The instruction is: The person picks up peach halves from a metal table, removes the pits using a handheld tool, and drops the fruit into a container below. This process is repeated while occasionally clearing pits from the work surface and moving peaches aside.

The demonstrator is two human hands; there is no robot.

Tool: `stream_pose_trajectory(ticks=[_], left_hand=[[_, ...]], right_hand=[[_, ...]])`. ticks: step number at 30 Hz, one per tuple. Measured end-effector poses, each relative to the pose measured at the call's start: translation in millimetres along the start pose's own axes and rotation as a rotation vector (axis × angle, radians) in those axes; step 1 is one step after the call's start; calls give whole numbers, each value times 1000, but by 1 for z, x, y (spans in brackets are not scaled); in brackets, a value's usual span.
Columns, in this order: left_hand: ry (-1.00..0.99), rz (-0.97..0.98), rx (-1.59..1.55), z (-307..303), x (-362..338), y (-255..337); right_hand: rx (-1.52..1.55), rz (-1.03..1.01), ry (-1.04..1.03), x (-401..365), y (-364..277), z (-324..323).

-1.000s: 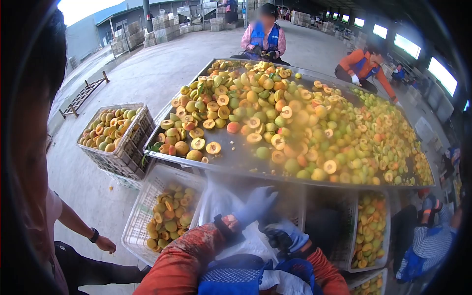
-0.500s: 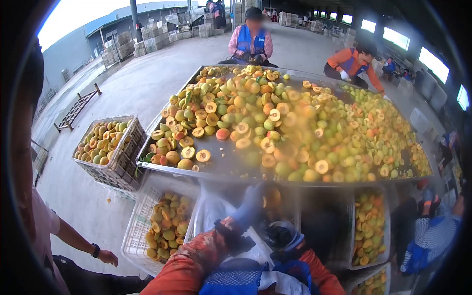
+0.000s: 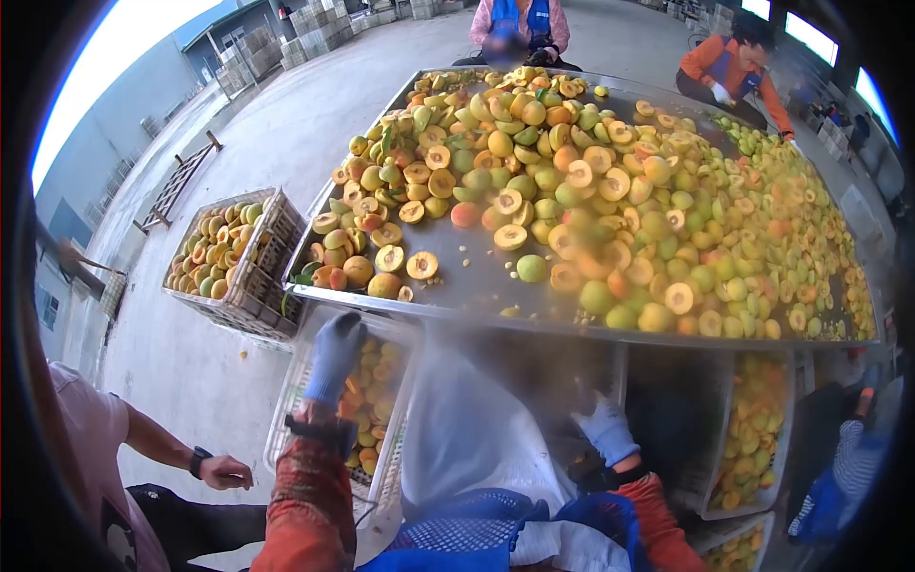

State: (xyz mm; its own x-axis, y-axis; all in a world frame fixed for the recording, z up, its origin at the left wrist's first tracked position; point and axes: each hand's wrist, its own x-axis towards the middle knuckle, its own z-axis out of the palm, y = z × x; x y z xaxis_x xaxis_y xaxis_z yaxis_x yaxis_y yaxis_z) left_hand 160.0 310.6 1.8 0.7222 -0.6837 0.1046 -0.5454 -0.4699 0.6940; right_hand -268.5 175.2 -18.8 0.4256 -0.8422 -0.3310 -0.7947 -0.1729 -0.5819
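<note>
Clock directions are taken from the centre of the head view.

Left hand (image 3: 335, 355), gloved: at 8 o'clock, back uppermost, over the far part of a white plastic crate (image 3: 277, 431). Halved stone fruit (image 3: 374, 398) lies in this crate. The fingers point down and inward; the glove conceals the grip, so whether it holds a piece cannot be told. Contact with the crate rim is likewise unconfirmed.

Right hand (image 3: 606, 427), gloved: between 4 and 5 o'clock, beside a translucent plastic sheet (image 3: 467, 419) at 6 o'clock. Its fingers are blurred; neither their spread nor any held item can be established.

A steel sorting table (image 3: 448, 275) crosses the centre and carries a large fruit heap (image 3: 572, 181), densest from 12 to 3 o'clock. Loose stones (image 3: 464, 250) lie on its bare metal.

Risks, in my judgement:
- Fruit along the table's near edge, just past 3 o'clock, could roll over if the heap is pushed; the rim looks low.
- Halves released from height into the crate could bruise.
- Loose stones could be swept in among the halves.
- A bystander's bare hand (image 3: 227, 472), between 7 and 8 o'clock, is near the crate; a wide left-arm swing could knock it.
</note>
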Motion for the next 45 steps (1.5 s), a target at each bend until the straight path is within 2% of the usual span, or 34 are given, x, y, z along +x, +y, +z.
stream_pose_trajectory(ticks=[2, 3, 5, 7, 12, 13, 15, 16, 17, 19, 20, 21, 23, 24, 25, 27, 28, 29, 31, 32, 35, 42, 45], left_hand=[[0, 49, 117, 19, 34, 66], [-39, 161, 153, 38, 64, 66], [-101, 252, 349, 66, 97, 85], [-151, 294, 586, 91, 115, 91], [-391, 220, 739, 96, 123, 95], [-388, 212, 737, 90, 119, 92], [-343, 162, 580, 72, 104, 100], [-197, 212, 545, 71, 98, 91], [-191, 206, 541, 74, 99, 76], [-226, -31, -541, 73, 94, 55], [-198, -173, -974, 58, 68, 79], [-128, 406, -558, 61, 58, 44], [-367, -291, -1506, 52, 12, 77], [-286, 51, -1073, 63, 2, 71], [-199, 365, -625, 74, -6, 64], [-372, 71, -1106, 81, -27, 75], [-242, 180, -1133, 67, -52, 114], [-240, 178, -1140, 60, -60, 124], [-420, 62, -1125, 51, -68, 132], [-418, -15, -1182, 53, -69, 133], [-372, 35, -1049, 48, -81, 137], [-215, 68, -928, 51, -93, 143], [-213, 57, -973, 50, -98, 150]], right_hand=[[-34, 4, 18, 11, -7, 1], [20, -30, 32, 11, -6, 6], [70, -59, 59, 10, 7, 17], [191, -4, -11, 12, 23, 34], [182, 17, -49, 3, 4, 23], [179, 7, -39, 4, 2, 26], [166, -15, -29, 4, -5, 27], [104, -46, -21, 3, -8, 27], [44, -75, -13, 2, -11, 27], [52, -79, -3, 1, -12, 27], [67, -83, 10, 0, -16, 28], [68, -81, 3, -4, -20, 28], [-7, -164, 130, -11, -47, 17], [12, -284, 194, -10, -57, 14], [-13, -319, 172, -10, -72, 8], [-47, -345, 145, -13, -103, 0], [-102, -450, 197, -13, -116, -2], [-156, -563, 249, -13, -128, -3], [-183, -609, 285, -14, -149, -2], [-203, -652, 322, -14, -156, 0], [-269, -717, 379, -14, -165, 5], [-381, -709, 400, -19, -165, 7], [-452, -658, 313, -26, -165, 6]])
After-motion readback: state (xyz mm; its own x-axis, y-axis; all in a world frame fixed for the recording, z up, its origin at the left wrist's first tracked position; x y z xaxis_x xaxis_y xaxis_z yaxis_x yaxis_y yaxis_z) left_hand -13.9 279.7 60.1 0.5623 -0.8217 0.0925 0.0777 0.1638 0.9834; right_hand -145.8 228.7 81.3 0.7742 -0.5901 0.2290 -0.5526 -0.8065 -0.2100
